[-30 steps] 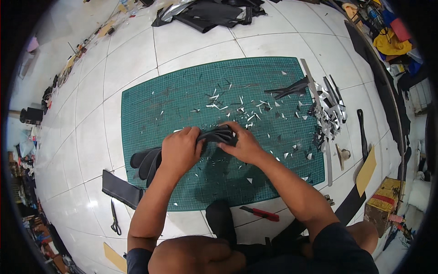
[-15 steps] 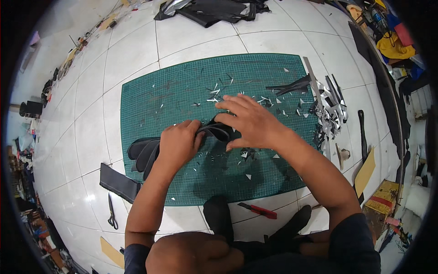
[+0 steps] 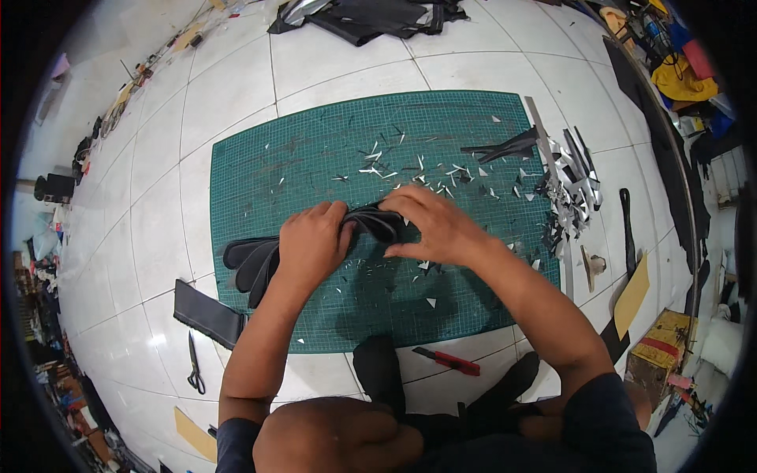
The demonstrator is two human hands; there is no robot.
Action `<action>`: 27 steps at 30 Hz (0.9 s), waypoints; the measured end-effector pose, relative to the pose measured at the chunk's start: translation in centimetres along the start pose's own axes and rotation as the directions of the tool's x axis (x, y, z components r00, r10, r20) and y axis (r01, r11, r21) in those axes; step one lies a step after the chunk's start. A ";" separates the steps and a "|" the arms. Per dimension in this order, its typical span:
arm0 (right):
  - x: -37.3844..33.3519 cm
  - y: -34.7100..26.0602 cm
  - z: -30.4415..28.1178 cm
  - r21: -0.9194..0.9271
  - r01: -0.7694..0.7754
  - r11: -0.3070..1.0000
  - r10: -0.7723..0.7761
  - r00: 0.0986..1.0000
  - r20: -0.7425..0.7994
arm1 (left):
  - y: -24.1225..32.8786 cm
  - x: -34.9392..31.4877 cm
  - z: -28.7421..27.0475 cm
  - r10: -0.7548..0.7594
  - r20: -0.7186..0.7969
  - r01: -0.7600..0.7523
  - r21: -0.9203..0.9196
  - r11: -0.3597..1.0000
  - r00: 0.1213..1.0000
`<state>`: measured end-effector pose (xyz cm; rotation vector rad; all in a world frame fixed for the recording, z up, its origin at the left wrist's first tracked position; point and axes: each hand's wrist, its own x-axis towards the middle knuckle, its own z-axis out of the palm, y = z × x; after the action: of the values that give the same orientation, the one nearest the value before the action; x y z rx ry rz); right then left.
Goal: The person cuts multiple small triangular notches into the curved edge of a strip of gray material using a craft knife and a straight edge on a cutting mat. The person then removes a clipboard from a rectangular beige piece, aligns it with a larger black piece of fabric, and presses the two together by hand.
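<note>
My left hand (image 3: 309,243) is closed around a bundle of black fabric strips (image 3: 257,266) with rounded ends, low over the green cutting mat (image 3: 315,158). The strips fan out to the left of this hand. Their other ends curl up on its right. There my right hand (image 3: 438,227) is open, with its fingertips against the upper edge of the curled ends. Its thumb stays apart, lower down, and a gap shows between thumb and fingers. Small black and white offcuts (image 3: 374,158) lie scattered on the mat around both hands.
A red box cutter (image 3: 448,361) lies near my feet. Black scissors (image 3: 195,364) and a black fabric strip (image 3: 206,313) are at the left. A metal ruler (image 3: 544,142) and a heap of scraps (image 3: 574,177) border the mat's right side. Black material (image 3: 367,17) lies beyond it.
My right hand has moved down and slightly right, its fingers drawing closer to the curled strip ends. My left hand keeps its hold on the bundle in nearly the same place.
</note>
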<state>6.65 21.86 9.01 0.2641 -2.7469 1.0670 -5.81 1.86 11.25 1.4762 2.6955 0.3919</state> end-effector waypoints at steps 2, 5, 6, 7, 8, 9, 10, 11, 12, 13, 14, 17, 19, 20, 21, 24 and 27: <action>-0.3 0.1 0.9 0.120 -0.080 0.990 0.082 0.997 -0.011 | 0.1 0.1 -0.1 0.007 0.007 -0.007 -0.010 1.000 1.000; -0.6 0.2 2.0 0.164 -0.116 0.980 0.129 0.989 -0.071 | -0.1 0.2 0.0 0.027 0.000 -0.027 -0.004 1.000 1.000; -0.6 0.1 2.3 0.206 -0.108 0.973 0.138 0.981 -0.134 | -0.1 0.2 0.0 0.041 -0.015 -0.041 0.011 0.999 0.999; -0.6 0.0 2.6 0.249 -0.096 0.964 0.148 0.969 -0.198 | -0.2 0.2 0.0 0.043 -0.013 -0.043 0.012 0.999 0.999; -0.7 -0.3 3.2 0.251 -0.097 0.963 0.149 0.968 -0.200 | -0.2 0.1 0.0 0.039 -0.011 -0.039 0.007 0.999 0.999; -0.7 -0.5 3.9 0.291 -0.166 0.942 0.230 0.952 -0.201 | -0.3 0.1 0.0 0.036 -0.009 -0.036 0.003 0.999 0.999; -0.7 -0.5 4.4 0.326 -0.236 0.916 0.311 0.929 -0.201 | -0.2 0.2 0.0 0.041 -0.010 -0.041 0.000 0.999 0.999; -0.7 -0.2 4.7 0.323 -0.238 0.916 0.313 0.927 -0.205 | -0.2 0.2 -0.1 0.030 0.005 -0.030 -0.005 1.000 1.000; -0.7 0.1 5.0 0.419 -0.284 0.862 0.392 0.898 -0.198 | -0.1 0.3 -0.2 0.018 0.021 -0.018 -0.010 1.000 1.000; -0.7 0.2 5.3 0.517 -0.322 0.793 0.468 0.865 -0.180 | -0.1 0.2 -0.3 0.020 0.025 -0.020 -0.009 1.000 0.999; -0.7 0.5 5.4 0.519 -0.323 0.791 0.471 0.863 -0.181 | -0.1 0.2 -0.4 0.037 0.024 -0.037 -0.011 0.999 0.999; -0.4 1.9 5.0 0.460 -0.338 0.821 0.447 0.882 -0.148 | -0.2 0.3 -0.5 0.075 0.033 -0.075 -0.024 0.997 0.997; 0.1 2.4 4.7 0.435 -0.273 0.858 0.372 0.915 -0.159 | -0.4 0.2 -0.6 0.091 0.045 -0.090 -0.032 0.995 0.995; 0.3 2.4 4.4 0.436 -0.275 0.857 0.373 0.914 -0.159 | -0.5 0.1 -0.6 0.093 0.063 -0.091 -0.035 0.995 0.994; 0.3 2.4 4.1 0.412 -0.309 0.857 0.376 0.922 -0.090 | -0.7 0.1 -0.6 0.094 0.080 -0.092 -0.039 0.995 0.992; 0.4 2.7 3.7 0.358 -0.310 0.881 0.349 0.936 -0.048 | -0.6 0.2 -1.2 0.101 0.109 -0.095 -0.060 0.994 0.989; 0.2 3.1 3.9 0.295 -0.255 0.921 0.294 0.951 -0.096 | -0.6 0.3 -0.8 0.096 0.097 -0.089 -0.069 0.994 0.991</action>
<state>5.36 21.45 4.22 -0.1631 -2.5547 1.4871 -6.61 1.60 11.89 1.5630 2.5207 0.3946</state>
